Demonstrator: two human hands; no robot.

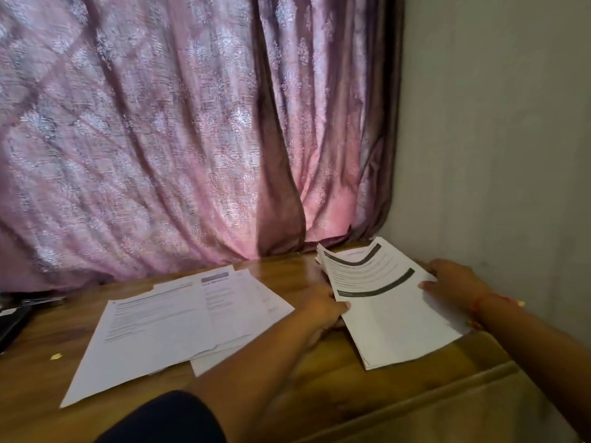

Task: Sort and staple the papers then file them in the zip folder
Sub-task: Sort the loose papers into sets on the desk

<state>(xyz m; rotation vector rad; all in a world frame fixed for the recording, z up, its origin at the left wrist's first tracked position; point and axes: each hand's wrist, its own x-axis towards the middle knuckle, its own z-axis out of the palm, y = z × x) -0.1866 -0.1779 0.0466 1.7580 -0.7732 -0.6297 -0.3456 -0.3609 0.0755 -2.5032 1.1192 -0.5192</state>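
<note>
Left hand grips the left edge of a paper stack at the table's far right corner, thumb on top. Right hand holds the stack's right edge. Loose sheets lie spread toward the table's left side.

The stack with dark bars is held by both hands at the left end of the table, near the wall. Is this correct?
Not quite. Both hands, left and right, do hold the stack, but at the right end of the table, near the wall. The head view shows it.
</note>
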